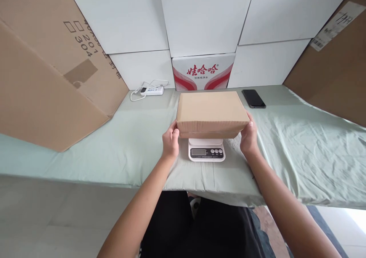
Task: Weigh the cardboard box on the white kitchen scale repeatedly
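A flat brown cardboard box (211, 111) rests over a small white digital scale (206, 150) on the table. My left hand (170, 140) grips the box's near left corner, and my right hand (248, 138) grips its near right corner. The box hides the scale's platform; only the display and round buttons show. I cannot read the display.
A pale green cloth (300, 147) covers the table. A black phone (253, 98) lies behind the box on the right, a white power strip (151, 90) on the left. Big cardboard sheets (48, 75) lean at both sides; white boxes and a red-printed carton (203, 73) stand behind.
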`<action>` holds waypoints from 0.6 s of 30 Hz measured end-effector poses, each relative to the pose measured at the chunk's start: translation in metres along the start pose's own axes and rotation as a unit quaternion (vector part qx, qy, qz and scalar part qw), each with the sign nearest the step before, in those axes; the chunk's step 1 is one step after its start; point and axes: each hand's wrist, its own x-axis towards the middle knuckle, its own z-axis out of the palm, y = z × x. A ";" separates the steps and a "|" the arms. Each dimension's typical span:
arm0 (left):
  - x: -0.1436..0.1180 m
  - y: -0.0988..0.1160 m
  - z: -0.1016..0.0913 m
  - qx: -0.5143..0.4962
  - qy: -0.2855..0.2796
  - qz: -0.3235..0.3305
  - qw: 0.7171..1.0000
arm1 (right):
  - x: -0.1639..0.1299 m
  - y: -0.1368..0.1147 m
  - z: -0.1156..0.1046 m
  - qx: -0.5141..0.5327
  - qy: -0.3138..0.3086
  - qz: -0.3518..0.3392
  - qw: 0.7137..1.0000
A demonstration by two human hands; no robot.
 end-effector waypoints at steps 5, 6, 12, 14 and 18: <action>0.001 0.000 0.000 0.008 0.002 0.000 1.000 | 0.000 -0.004 -0.002 -0.011 -0.035 -0.029 0.999; 0.001 0.000 0.000 0.012 0.000 0.000 1.000 | 0.000 -0.005 -0.002 -0.017 -0.041 -0.038 0.998; 0.002 0.005 0.002 -0.007 -0.004 0.016 1.000 | -0.002 -0.021 0.001 -0.066 -0.036 -0.080 0.994; 0.009 0.012 0.000 -0.019 0.002 0.024 1.000 | 0.000 -0.034 0.002 -0.061 -0.032 -0.078 0.995; 0.042 0.035 -0.004 -0.057 -0.003 0.029 0.998 | 0.023 -0.062 0.007 -0.029 -0.025 -0.024 0.999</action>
